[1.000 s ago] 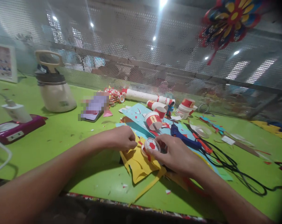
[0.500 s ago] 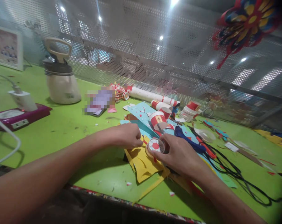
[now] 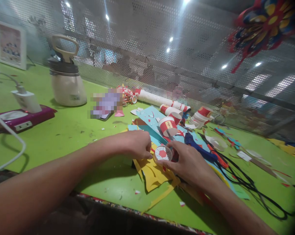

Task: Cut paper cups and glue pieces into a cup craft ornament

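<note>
My right hand (image 3: 190,163) grips a small round paper disc (image 3: 163,153) by its edge, thumb below and fingers above. The disc is white with dark dots and a red hexagon in the middle. Just left of it, my left hand (image 3: 139,143) is closed in a pinch, its fingertips close to the disc; whatever is between them is hidden. Beneath both hands lies cut yellow paper (image 3: 154,174). Light blue card sheets (image 3: 149,119) are behind it, with a red and white paper cup (image 3: 168,126) on top.
A blue glue gun (image 3: 198,147) with a black cord and orange-handled scissors (image 3: 219,158) lie to the right. More cut cups (image 3: 202,117) and a long white tube (image 3: 159,99) are behind. A spray bottle (image 3: 67,85), a pixelated phone (image 3: 104,104) and a purple power strip (image 3: 25,117) stand left.
My left hand has come down slightly, its fingertips nearer the disc. My right hand keeps its grip on the disc. The whole view has shifted a little.
</note>
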The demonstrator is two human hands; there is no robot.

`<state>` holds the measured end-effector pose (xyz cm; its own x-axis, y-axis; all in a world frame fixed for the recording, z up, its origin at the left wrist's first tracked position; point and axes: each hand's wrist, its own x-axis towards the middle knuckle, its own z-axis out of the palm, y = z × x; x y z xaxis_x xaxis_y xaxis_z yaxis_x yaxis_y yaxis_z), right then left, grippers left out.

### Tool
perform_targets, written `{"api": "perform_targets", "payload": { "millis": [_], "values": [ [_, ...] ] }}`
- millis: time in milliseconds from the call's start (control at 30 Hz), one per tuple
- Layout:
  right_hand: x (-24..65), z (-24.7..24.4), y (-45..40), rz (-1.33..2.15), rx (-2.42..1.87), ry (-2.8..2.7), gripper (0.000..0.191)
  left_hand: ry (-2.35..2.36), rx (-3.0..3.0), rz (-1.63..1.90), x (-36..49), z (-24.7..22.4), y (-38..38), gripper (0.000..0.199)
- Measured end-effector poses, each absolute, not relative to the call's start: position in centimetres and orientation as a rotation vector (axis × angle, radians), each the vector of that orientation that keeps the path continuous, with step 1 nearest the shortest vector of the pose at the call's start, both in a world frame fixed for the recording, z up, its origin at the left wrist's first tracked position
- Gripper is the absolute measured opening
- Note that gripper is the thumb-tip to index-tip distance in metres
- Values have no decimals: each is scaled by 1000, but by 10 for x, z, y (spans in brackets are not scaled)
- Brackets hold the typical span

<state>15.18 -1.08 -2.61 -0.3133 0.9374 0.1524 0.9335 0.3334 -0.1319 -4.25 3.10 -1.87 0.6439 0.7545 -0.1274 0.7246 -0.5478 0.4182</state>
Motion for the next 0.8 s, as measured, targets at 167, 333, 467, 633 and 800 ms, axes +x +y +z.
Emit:
{"api": "perform_targets", "payload": {
  "millis": [167,333,467,633,800],
  "values": [
    [150,-28,-11,39,-1695,-2390,31,1164,2436,103,-43,-16,29,25],
    [146,-31,-13,8,-1717,-2358,29,1163,2447,110,-45,-18,32,29],
    [143,-31,-16,-59,-1698,-2362,23,1192,2462,158,-49,-13,35,34],
    [140,-30,-19,-29,-1647,-2355,24,1377,2255,494,-55,8,32,30],
    [144,-25,-18,31,-1641,-2285,28,1357,2142,698,-55,16,26,29]
  ]
}}
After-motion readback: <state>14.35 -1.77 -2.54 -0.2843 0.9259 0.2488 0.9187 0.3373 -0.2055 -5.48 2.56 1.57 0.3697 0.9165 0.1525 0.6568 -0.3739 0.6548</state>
